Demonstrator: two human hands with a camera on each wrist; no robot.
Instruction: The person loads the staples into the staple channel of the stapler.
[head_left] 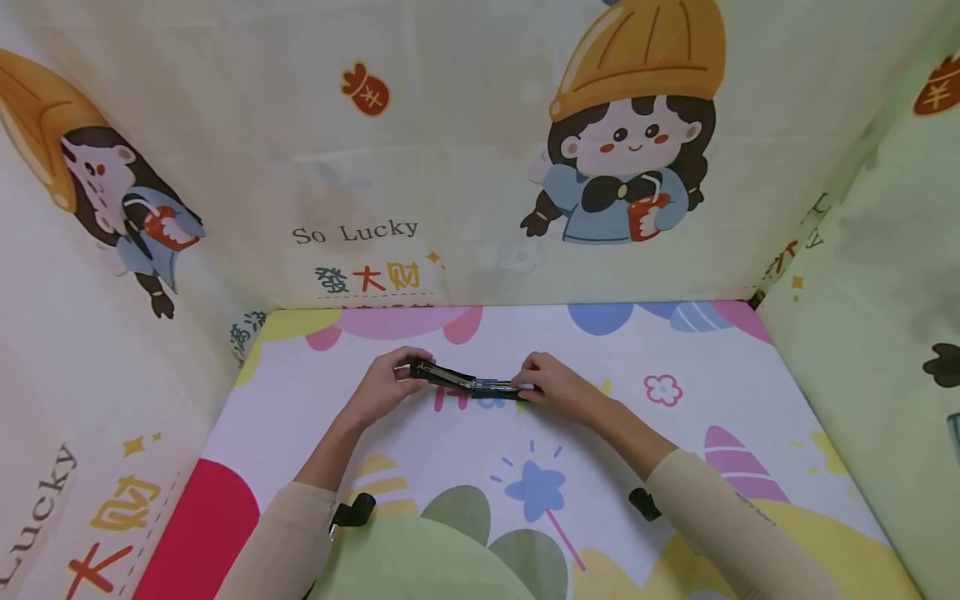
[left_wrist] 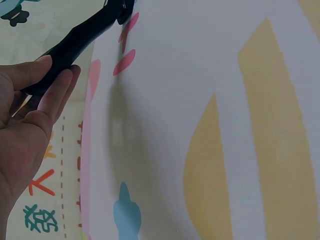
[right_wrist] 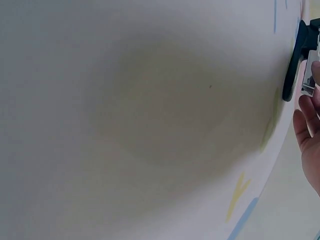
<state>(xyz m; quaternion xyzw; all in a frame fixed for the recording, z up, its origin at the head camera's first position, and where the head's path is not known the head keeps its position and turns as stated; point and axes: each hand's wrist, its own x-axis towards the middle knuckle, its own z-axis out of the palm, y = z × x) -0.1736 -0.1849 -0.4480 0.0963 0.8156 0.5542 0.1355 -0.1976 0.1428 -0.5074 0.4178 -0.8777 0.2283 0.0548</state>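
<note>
A black stapler point(head_left: 472, 385), spread open into a shallow bend, is held between both hands over the table. My left hand point(head_left: 386, 385) grips its left arm, thumb on one side and fingers on the other; the black arm point(left_wrist: 75, 47) runs up from that grip in the left wrist view. At the other end my right hand point(head_left: 558, 387) pinches the silvery metal part point(right_wrist: 308, 75) of the stapler. Below that part lies the black base point(right_wrist: 295, 65), its lower end free of the fingers. The fingertips of my right hand are partly cut off by the right wrist view's edge.
Beneath the hands is a table point(head_left: 600, 467) with a printed cover of coloured shapes. Patterned cloth walls point(head_left: 465, 167) enclose it at the back and both sides. Black wrist devices point(head_left: 354, 510) sit at the sleeves.
</note>
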